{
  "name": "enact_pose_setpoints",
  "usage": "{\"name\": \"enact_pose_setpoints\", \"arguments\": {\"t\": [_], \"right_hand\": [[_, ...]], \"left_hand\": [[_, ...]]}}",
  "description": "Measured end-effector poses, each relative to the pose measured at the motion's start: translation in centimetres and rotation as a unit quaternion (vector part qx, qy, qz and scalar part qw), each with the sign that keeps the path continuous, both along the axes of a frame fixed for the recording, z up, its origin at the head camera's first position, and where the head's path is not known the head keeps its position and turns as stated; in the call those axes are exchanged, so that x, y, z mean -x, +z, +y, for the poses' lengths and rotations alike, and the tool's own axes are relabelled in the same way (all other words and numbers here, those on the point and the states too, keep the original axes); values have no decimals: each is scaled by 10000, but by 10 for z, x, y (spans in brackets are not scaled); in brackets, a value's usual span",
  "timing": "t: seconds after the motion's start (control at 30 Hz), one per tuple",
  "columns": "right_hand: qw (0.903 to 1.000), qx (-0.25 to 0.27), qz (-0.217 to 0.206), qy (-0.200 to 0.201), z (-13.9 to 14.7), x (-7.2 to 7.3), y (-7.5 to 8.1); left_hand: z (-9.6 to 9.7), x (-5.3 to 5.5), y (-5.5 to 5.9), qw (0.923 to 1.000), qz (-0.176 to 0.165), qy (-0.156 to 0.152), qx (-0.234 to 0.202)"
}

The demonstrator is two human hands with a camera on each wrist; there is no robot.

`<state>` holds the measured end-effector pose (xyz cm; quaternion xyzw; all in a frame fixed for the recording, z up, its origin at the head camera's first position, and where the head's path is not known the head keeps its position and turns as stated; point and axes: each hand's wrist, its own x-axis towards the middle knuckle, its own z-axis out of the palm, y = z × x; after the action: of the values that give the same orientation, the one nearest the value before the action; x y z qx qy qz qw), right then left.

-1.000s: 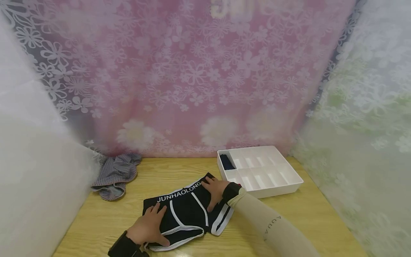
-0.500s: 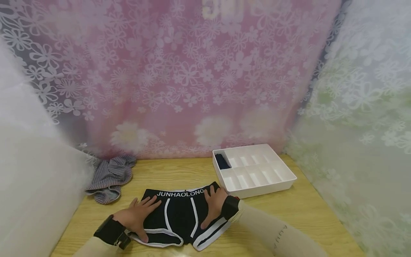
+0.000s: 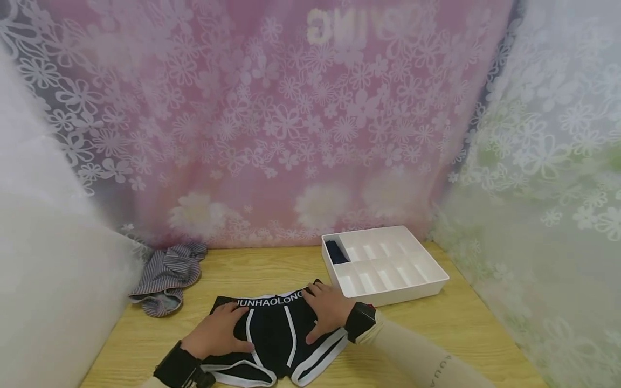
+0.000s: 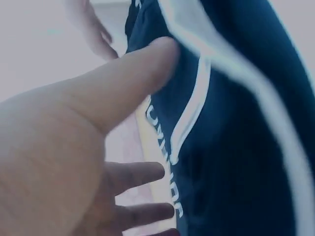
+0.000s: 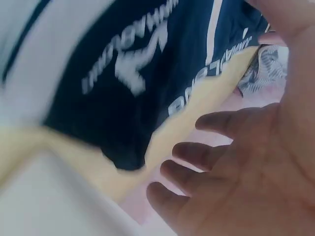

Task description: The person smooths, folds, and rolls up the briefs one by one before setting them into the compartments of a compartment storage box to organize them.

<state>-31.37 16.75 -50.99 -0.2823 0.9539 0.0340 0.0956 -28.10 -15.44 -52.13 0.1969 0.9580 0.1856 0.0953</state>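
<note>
Black boxer briefs (image 3: 271, 334) with white trim and a lettered waistband lie spread on the table in the head view. My left hand (image 3: 218, 331) rests on their left side, fingers near the waistband and thumb toward the middle. On the right side lies my right hand (image 3: 330, 307), its fingers spread at the waistband corner. In the left wrist view the left hand (image 4: 64, 132) has its thumb and fingers extended over the dark cloth (image 4: 236, 142). The right wrist view shows the right hand (image 5: 246, 167) with separated fingers beside a printed logo (image 5: 130, 73).
A white divided box (image 3: 388, 296) stands at the back right, close to the right hand. Folded dark blue cloth (image 3: 336, 252) sits in its back left compartment. Crumpled striped fabric (image 3: 170, 275) lies at the table's (image 3: 262, 264) back left. Curtains hang behind and at both sides.
The briefs turned from slanted to nearly straight, both hands on them. Since half a second ago, the left hand has shifted inward, toward the middle of the briefs.
</note>
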Motion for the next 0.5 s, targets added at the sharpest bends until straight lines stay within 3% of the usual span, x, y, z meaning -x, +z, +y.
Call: {"name": "enact_pose_setpoints", "arguments": {"t": [0.1, 0.2, 0.33, 0.5], "right_hand": [[9989, 62, -345, -302, -1, -7, -8], [9963, 85, -600, -607, -1, -16, -9], [9963, 38, -553, -656, -2, -24, -2], [9966, 62, -542, -619, 0, -25, -2]], "left_hand": [[7, -5, -4, 9994, -289, 99, 129], [6, -2, -6, 9990, -411, -8, 179], [0, 5, -7, 9986, -481, -149, 166], [-3, 5, -9, 9981, -534, -306, 18]]}}
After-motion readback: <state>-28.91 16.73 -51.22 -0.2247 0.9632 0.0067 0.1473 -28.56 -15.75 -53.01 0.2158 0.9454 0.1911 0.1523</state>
